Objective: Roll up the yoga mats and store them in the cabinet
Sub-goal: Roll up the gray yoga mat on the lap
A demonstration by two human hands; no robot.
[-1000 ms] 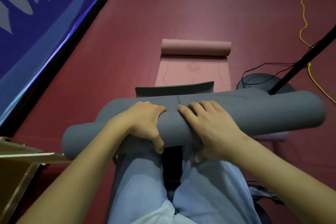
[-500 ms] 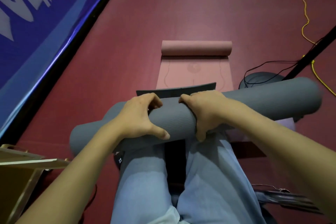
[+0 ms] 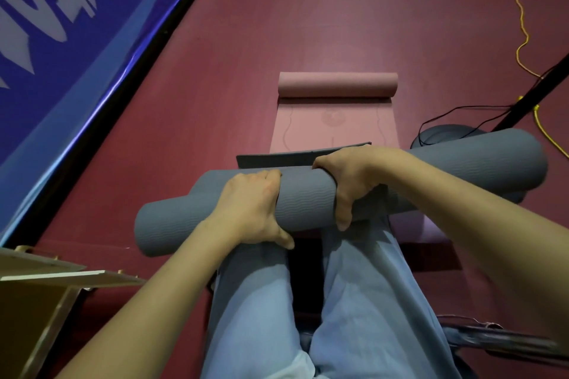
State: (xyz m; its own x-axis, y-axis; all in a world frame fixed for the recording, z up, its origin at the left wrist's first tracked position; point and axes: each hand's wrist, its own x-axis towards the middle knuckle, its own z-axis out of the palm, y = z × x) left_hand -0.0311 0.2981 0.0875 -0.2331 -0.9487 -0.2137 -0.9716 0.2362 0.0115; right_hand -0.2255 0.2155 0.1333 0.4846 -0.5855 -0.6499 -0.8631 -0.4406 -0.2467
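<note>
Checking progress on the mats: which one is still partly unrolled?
The pink mat: only its far end is rolled, the rest lies flat on the floor. The grey mat is a roll gripped in both hands.

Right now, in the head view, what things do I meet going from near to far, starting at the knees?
Knees in blue trousers → grey rolled yoga mat gripped by both hands → its dark loose end → flat part of pink yoga mat → pink roll.

Mat across my knees: slate grey, fine wavy ribbing. Second mat ahead: dusty pink, faint line drawing. Floor: dark maroon. My trousers: pale blue. Banner: blue, white lettering. Cable: yellow. Cord: black.
</note>
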